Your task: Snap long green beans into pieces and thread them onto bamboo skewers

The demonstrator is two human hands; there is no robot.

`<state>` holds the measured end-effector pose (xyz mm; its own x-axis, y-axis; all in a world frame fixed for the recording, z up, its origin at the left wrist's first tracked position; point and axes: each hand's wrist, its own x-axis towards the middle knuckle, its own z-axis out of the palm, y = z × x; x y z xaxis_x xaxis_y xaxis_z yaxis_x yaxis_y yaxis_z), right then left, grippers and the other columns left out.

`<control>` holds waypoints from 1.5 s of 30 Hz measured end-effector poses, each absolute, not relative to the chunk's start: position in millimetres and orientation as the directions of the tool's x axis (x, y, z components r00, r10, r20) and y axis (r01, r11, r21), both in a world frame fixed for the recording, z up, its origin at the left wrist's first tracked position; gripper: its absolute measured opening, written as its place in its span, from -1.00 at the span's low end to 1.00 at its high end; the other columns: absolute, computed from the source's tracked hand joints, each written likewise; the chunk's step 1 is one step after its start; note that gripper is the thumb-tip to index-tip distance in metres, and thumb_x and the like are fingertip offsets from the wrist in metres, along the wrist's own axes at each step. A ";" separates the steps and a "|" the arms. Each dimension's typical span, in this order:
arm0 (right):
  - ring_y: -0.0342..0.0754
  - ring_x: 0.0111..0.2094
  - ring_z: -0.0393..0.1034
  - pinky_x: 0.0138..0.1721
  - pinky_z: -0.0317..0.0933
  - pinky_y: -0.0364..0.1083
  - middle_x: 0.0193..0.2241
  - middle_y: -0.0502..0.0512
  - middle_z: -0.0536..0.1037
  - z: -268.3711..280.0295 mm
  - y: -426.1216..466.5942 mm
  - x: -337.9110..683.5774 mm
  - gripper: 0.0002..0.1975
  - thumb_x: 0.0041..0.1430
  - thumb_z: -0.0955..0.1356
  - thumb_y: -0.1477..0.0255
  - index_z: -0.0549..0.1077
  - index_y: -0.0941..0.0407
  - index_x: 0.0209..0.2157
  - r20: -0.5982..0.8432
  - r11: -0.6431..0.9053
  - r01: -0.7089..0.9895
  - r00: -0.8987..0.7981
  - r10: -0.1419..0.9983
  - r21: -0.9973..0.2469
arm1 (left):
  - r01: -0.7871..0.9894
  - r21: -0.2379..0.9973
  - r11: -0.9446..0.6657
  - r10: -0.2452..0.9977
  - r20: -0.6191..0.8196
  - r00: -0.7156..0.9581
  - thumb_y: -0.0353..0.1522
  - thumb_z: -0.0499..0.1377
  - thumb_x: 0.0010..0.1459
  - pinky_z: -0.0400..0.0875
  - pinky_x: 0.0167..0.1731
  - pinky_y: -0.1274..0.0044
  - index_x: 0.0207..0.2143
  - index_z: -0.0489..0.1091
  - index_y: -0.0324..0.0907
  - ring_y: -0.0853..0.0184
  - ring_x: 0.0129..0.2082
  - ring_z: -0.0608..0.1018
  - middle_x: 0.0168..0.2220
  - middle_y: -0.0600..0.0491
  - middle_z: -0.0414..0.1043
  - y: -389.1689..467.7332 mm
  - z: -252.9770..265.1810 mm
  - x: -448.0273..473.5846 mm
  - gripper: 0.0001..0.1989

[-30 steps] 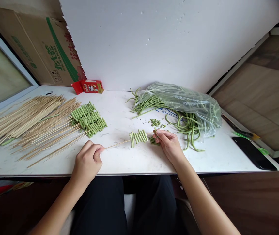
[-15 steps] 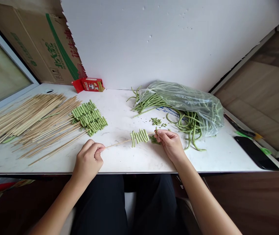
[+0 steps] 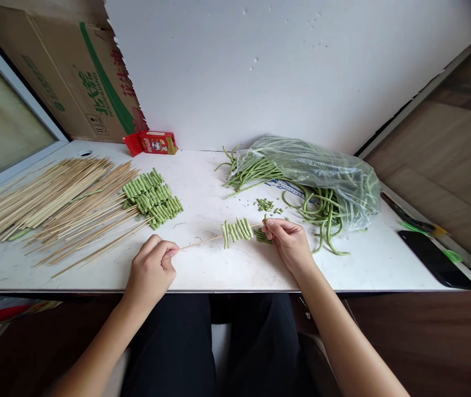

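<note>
My left hand [image 3: 152, 266] is closed in a pinch on the lower left end of a thin bamboo skewer [image 3: 200, 242]. Several cut green bean pieces [image 3: 237, 231] are threaded crosswise on the skewer's right part. At its other end, my right hand [image 3: 288, 242] pinches one more green bean piece [image 3: 265, 219], at or against the tip; the fingers hide the exact contact. Partly behind the right hand lies a small heap of cut bean pieces [image 3: 261, 235]. Left of centre is a stack of filled bean skewers [image 3: 152, 197], their bare ends pointing lower left.
Loose bamboo skewers [image 3: 53, 193] spread over the table's left side. A clear plastic bag [image 3: 313, 165] of long green beans lies at the back right, with bean scraps [image 3: 265, 204] before it. A red box [image 3: 158, 143] stands at the back; a black phone [image 3: 433, 259] lies far right.
The whole view has shifted slightly. Both hands keep their grips, and the skewer with its bean pieces looks almost the same.
</note>
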<state>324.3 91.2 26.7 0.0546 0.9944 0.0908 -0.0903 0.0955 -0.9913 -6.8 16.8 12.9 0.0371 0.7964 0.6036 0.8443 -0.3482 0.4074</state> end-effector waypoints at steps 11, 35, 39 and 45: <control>0.01 -0.35 0.48 -0.25 0.38 0.01 -0.42 0.10 0.67 30.7 88.6 323.0 -0.72 0.09 0.59 0.16 0.67 0.05 -0.50 0.130 0.133 -0.031 0.080 0.988 -0.991 | 0.832 0.429 -0.352 0.808 0.588 0.039 -0.54 0.06 0.34 0.45 -0.23 0.49 -0.31 0.49 -0.14 0.29 -0.30 0.55 -0.33 0.02 0.46 17.1 12.4 -7.9 -0.74; -0.13 -0.50 0.24 -0.39 0.11 -0.08 -0.59 -0.02 0.46 28.7 86.9 315.2 -0.68 0.15 0.57 0.17 0.59 0.10 -0.48 0.132 0.133 -0.116 0.020 0.991 -0.984 | 0.836 0.389 -0.387 0.778 0.624 0.070 -0.62 0.06 0.30 0.43 -0.24 0.50 -0.33 0.44 -0.17 0.31 -0.29 0.52 -0.33 0.04 0.43 16.5 13.5 -6.9 -0.74; -0.13 -0.49 0.21 -0.37 0.11 -0.08 -0.59 -0.04 0.43 30.9 84.7 312.9 -0.68 0.15 0.57 0.18 0.56 0.10 -0.50 0.138 0.140 -0.105 0.024 0.990 -0.985 | 0.832 0.400 -0.385 0.786 0.615 0.068 -0.65 0.05 0.25 0.42 -0.24 0.50 -0.33 0.43 -0.16 0.31 -0.29 0.52 -0.33 0.05 0.42 16.0 12.9 -7.9 -0.73; -0.13 -0.49 0.20 -0.38 0.12 -0.07 -0.54 -0.01 0.47 33.9 80.1 308.2 -0.67 0.11 0.57 0.15 0.56 0.10 -0.48 0.129 0.132 -0.069 0.041 0.991 -0.989 | 0.824 0.412 -0.389 0.793 0.605 0.072 -0.67 0.05 0.22 0.42 -0.24 0.50 -0.33 0.43 -0.16 0.30 -0.29 0.52 -0.33 0.05 0.42 16.7 11.9 -7.7 -0.72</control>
